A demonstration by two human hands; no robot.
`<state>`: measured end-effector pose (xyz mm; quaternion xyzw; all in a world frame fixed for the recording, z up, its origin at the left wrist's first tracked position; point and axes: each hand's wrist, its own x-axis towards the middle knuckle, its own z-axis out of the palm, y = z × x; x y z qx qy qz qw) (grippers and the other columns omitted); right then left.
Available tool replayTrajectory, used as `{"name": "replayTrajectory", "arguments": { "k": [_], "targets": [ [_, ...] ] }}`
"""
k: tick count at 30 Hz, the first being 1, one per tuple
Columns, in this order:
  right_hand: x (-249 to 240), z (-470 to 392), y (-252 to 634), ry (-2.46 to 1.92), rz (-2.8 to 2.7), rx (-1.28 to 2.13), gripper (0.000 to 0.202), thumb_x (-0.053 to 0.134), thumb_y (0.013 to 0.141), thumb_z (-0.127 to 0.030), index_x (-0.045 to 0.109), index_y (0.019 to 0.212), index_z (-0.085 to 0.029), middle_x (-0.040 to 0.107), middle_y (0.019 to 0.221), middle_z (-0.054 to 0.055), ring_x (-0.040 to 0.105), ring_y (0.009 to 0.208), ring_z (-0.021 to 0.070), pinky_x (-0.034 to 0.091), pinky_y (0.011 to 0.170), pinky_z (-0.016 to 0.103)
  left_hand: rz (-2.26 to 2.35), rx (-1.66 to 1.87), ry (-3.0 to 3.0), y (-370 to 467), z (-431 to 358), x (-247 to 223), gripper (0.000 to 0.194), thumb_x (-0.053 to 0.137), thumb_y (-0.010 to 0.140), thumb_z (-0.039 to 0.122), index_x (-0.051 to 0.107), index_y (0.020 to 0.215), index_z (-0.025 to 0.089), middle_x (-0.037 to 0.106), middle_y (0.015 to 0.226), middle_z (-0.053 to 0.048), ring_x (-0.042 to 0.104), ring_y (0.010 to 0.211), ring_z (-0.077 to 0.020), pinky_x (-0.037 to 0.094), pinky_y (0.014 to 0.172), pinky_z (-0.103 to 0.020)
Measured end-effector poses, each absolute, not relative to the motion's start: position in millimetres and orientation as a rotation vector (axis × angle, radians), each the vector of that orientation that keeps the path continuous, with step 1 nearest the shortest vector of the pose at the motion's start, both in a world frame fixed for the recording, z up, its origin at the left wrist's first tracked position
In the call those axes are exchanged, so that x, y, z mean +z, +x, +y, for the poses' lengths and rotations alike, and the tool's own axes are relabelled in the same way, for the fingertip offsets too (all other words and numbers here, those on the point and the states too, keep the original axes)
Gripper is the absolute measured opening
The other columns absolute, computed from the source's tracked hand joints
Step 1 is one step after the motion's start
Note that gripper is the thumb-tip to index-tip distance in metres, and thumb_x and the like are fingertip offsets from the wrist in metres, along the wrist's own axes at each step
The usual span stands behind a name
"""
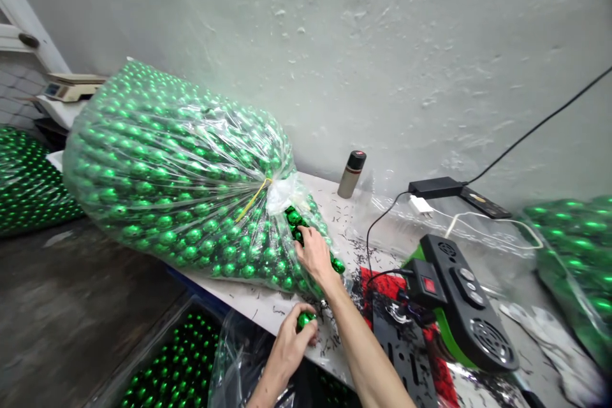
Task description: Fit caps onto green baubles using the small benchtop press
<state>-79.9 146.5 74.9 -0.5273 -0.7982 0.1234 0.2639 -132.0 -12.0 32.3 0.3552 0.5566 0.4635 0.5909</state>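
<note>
A large clear plastic bag [182, 172] full of shiny green balls lies on its side on the table, its gathered part tied with a yellow tie [253, 201]. Below the tie is an opening where loose green balls [294, 217] show. My right hand [313, 255] reaches into this opening, fingers apart and touching the balls; the fingertips are partly hidden among them. Near the table's front edge, my left hand [289, 344] is closed around one green ball [306, 319], held between thumb and fingers.
A black-and-green device [468, 306] with a red switch stands at the right, beside a power adapter [435, 187], cables and a white glove [549, 338]. A spray can [352, 174] is by the wall. Dark scraps litter the table [234, 293]. Below sits a bin of green balls [172, 363].
</note>
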Motion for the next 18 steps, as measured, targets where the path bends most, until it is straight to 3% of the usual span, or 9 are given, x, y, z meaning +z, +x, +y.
{"name": "replayTrajectory", "arguments": {
  "k": [5,9,14,18],
  "targets": [
    [70.0,154.0,-66.6,-1.470,-2.030,0.263,0.040,0.042,0.091,-0.028,0.056,0.126,-0.016,0.063,0.115,0.011,0.060,0.101,0.0217,0.048,0.091,0.035,1.231,1.087,0.802,-130.7,-8.5,24.8,0.044,0.066,0.072,0.052,0.056,0.098,0.018,0.057,0.073,0.001,0.061,0.071,-0.0180,0.051,0.074,-0.032],
    [66.6,162.3,-57.4,-1.489,-1.996,0.215,0.037,0.036,0.092,-0.025,0.061,0.117,-0.015,0.066,0.105,0.010,0.060,0.098,0.0212,0.047,0.089,0.035,1.234,1.079,0.860,-132.8,-10.8,22.2,0.039,0.064,0.076,0.050,0.056,0.099,0.019,0.057,0.074,0.001,0.062,0.072,-0.0182,0.051,0.074,-0.031],
    [65.7,166.6,-62.9,-1.464,-2.081,0.188,0.028,0.045,0.094,-0.034,0.067,0.105,-0.022,0.070,0.095,0.007,0.062,0.094,0.0204,0.048,0.085,0.032,1.343,1.056,1.082,-132.4,-15.1,22.4,0.030,0.056,0.083,0.044,0.059,0.100,0.019,0.061,0.077,-0.002,0.060,0.075,-0.0209,0.049,0.076,-0.032],
    [67.5,170.2,-65.3,-1.500,-2.116,0.148,0.030,0.047,0.095,-0.033,0.065,0.115,-0.021,0.070,0.100,0.010,0.064,0.095,0.0221,0.047,0.085,0.033,1.450,1.079,1.243,-128.0,-18.0,19.5,0.022,0.055,0.083,0.037,0.063,0.096,0.020,0.067,0.088,-0.007,0.063,0.085,-0.0245,0.050,0.082,-0.033]
  ]
}}
